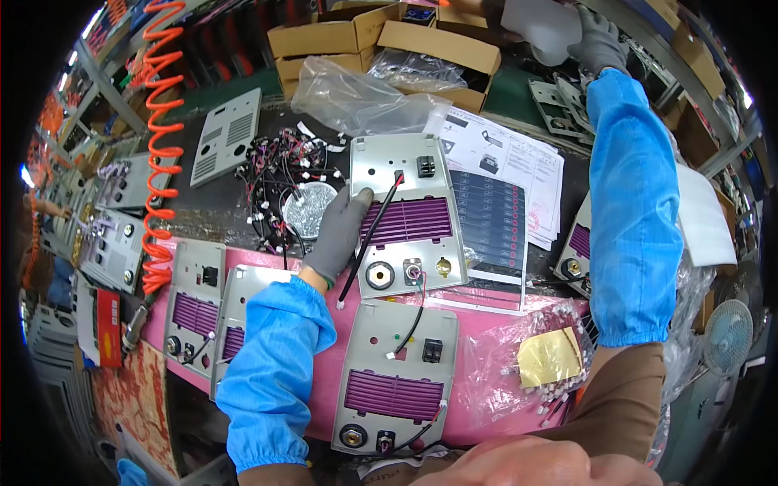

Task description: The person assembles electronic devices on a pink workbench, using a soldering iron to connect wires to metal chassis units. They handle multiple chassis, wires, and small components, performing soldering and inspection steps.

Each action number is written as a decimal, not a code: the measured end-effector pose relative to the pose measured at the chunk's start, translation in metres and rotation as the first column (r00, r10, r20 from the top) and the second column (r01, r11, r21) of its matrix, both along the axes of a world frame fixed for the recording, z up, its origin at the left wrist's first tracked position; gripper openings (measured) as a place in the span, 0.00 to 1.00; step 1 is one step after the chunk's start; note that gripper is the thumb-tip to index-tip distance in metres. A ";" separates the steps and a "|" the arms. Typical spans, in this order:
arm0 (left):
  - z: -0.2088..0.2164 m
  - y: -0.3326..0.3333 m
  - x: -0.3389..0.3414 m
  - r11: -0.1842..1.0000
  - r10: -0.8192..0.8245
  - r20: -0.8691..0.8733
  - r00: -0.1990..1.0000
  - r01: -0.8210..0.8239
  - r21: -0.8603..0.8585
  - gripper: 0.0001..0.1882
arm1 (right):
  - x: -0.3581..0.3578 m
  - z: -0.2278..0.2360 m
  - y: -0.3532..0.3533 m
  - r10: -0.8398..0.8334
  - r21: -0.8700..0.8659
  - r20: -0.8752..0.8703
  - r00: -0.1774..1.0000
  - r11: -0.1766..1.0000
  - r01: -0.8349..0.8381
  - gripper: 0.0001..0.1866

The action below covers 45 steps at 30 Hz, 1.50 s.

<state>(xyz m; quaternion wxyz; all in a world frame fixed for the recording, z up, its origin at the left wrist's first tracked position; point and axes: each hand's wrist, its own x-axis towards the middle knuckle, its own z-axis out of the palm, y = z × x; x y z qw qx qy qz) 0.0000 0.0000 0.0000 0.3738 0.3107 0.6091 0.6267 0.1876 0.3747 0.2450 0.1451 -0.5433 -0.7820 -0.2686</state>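
My left hand (339, 235), in a grey glove, grips the left edge of a light grey metal panel (405, 170), its thumb on the front face. This panel carries a purple louvred grille (415, 220), a black switch (425, 167) and round fittings along its lower end. A black sleeved cable (378, 235) lies slantwise across it. Far off at the upper right, my gloved right hand (600, 47) has its fingers at the edge of a whitish translucent sheet (541, 31) and appears to pinch it. A similar panel (446, 324) lies nearer me, partly under the first one's lower edge.
A tangle of wire leads (279, 174) surrounds a round silvery dish (309, 209). Printed sheets (519, 162) lie right of the panel. Cardboard boxes (438, 50) stand behind. An orange coiled hose (162, 154) hangs at left. A plastic bag (494, 364) with small parts lies near right.
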 end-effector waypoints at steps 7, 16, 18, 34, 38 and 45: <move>0.005 0.003 0.000 1.000 -0.025 0.043 0.999 0.024 0.011 0.18 | 0.046 -0.031 0.094 0.480 0.076 -0.669 0.567 0.803 -0.590 0.54; 0.002 -0.004 -0.002 0.999 0.007 -0.011 1.000 -0.007 -0.043 0.18 | 0.058 -0.099 0.001 0.259 -0.193 -0.914 0.313 0.399 -0.896 0.17; 0.003 -0.002 -0.004 0.998 0.000 -0.055 0.998 -0.003 -0.055 0.18 | 0.056 -0.098 -0.030 0.539 -0.098 -0.721 0.435 0.542 -0.834 0.15; -0.005 -0.001 -0.011 0.984 -0.078 0.172 0.982 0.048 0.172 0.18 | 0.018 -0.204 -0.220 0.420 -0.387 -0.031 0.907 0.832 -0.398 0.12; -0.011 0.001 -0.013 0.982 -0.087 0.171 0.981 0.055 0.181 0.17 | 0.038 -0.201 -0.227 0.463 -0.441 -0.361 0.809 0.680 -0.586 0.22; -0.027 0.012 -0.018 0.980 -0.091 0.253 0.963 0.042 0.193 0.16 | 0.117 -0.182 -0.166 0.185 -0.356 -0.696 0.693 0.750 -0.558 0.22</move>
